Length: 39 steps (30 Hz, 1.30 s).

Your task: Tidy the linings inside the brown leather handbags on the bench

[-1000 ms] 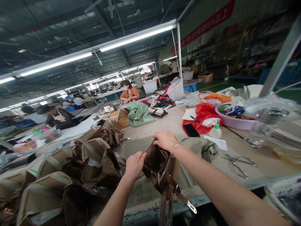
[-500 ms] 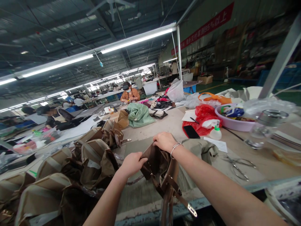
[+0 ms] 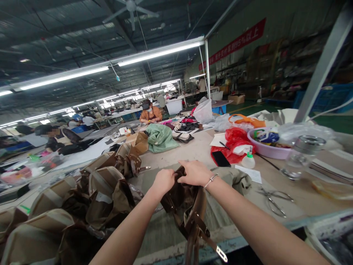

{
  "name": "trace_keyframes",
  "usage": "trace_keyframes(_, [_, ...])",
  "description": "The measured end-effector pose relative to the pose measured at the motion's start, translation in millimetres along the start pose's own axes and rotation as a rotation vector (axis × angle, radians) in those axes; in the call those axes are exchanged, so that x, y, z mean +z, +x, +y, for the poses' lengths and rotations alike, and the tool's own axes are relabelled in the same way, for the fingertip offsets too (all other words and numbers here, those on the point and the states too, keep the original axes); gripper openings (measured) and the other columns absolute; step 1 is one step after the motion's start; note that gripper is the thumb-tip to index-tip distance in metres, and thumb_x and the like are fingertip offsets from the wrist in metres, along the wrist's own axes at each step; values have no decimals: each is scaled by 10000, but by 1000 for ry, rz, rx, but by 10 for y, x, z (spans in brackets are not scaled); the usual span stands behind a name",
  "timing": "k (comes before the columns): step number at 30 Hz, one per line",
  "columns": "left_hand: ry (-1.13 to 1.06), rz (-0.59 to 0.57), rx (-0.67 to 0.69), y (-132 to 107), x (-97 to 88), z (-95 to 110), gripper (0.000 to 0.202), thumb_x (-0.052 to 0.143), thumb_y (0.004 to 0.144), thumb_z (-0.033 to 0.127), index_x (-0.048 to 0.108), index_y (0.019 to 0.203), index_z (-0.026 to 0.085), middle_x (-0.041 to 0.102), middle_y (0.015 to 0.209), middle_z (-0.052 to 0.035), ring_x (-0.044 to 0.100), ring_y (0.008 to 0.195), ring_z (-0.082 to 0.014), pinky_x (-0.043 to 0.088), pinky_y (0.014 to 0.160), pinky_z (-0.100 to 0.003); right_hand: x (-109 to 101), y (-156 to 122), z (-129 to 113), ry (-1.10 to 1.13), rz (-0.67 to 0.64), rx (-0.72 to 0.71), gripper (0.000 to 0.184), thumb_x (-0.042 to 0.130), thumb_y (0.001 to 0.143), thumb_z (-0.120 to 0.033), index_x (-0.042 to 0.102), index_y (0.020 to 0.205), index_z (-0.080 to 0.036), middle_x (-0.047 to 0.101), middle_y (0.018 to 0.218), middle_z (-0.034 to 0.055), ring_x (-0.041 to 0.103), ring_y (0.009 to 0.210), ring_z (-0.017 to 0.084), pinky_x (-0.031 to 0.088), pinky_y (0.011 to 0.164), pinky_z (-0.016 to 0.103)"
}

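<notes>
A brown handbag (image 3: 196,209) with straps and metal fittings lies at the table's front edge, its mouth towards my hands. My left hand (image 3: 164,181) is closed on the far rim of the bag. Close beside it, my right hand (image 3: 196,173), with a bracelet at the wrist, reaches over the same rim. Its thumb and fingers are apart, the index finger stretched out past the edge. One strap with a metal plate (image 3: 221,254) hangs over the table edge. Grey-green cloth (image 3: 234,180) lies under and right of the bag.
Several similar unfinished bags (image 3: 104,187) crowd the left. To the right lie scissors (image 3: 275,200), a phone (image 3: 221,159), a small glue bottle (image 3: 248,160), a glass jar (image 3: 303,158) and a lilac basin (image 3: 271,151). A green cloth bundle (image 3: 161,137) is farther back. A co-worker (image 3: 151,112) sits beyond.
My left hand has moved up and right along the bag's rim, close to my right hand. The right hand's fingers have spread from their pinch. The view has shifted slightly.
</notes>
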<state>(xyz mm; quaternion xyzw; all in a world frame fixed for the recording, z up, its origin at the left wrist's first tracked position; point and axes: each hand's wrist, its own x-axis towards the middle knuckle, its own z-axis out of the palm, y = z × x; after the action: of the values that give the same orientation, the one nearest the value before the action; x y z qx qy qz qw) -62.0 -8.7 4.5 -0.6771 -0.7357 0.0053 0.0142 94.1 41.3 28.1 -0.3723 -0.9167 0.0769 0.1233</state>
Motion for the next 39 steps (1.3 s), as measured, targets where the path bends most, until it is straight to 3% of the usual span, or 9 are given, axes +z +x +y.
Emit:
trace_keyframes(5, [-12, 1, -29, 28, -10, -7, 358, 364, 863, 391, 647, 820, 176, 672, 850, -103, 617, 810, -197, 422, 687, -267, 14, -174, -169, 1, 61, 187, 579, 503, 674, -599, 557, 1018, -136, 650, 885, 119, 604, 827, 248, 437, 686, 321])
trace_keyframes(10, [-20, 8, -48, 38, 10, -14, 349, 377, 855, 407, 647, 815, 190, 673, 862, -87, 612, 826, -192, 416, 688, -261, 56, -123, -211, -76, -60, 181, 245, 472, 746, -277, 636, 870, -144, 660, 880, 140, 615, 837, 234, 445, 684, 301])
trace_keyframes(14, [-32, 13, -47, 24, 24, -18, 369, 370, 854, 425, 650, 816, 187, 672, 852, -86, 609, 817, -189, 409, 690, -261, 24, -56, -124, -132, -41, 201, 273, 404, 767, -176, 653, 878, -156, 662, 873, 144, 618, 847, 226, 446, 696, 293])
trace_keyframes(21, [-67, 36, -17, -4, 22, -19, 370, 356, 861, 411, 647, 800, 191, 673, 837, -71, 607, 798, -179, 405, 683, -255, 27, 42, -27, -159, 2, 176, 307, 366, 819, -167, 664, 893, -147, 662, 892, 154, 611, 868, 218, 440, 729, 285])
trace_keyframes(29, [-70, 37, -10, -2, 53, -20, 361, 357, 862, 402, 645, 799, 195, 672, 829, -69, 609, 790, -186, 406, 676, -263, 118, 173, 82, -169, 19, 138, 328, 376, 855, -281, 679, 873, -157, 671, 862, 144, 615, 852, 223, 436, 738, 295])
trace_keyframes(39, [-86, 30, -38, -63, -33, 35, 349, 387, 846, 416, 646, 776, 193, 673, 831, -65, 604, 807, -184, 405, 678, -258, 76, 181, 138, -176, 5, 148, 288, 407, 859, -364, 632, 909, -192, 671, 869, 99, 611, 853, 212, 411, 708, 282])
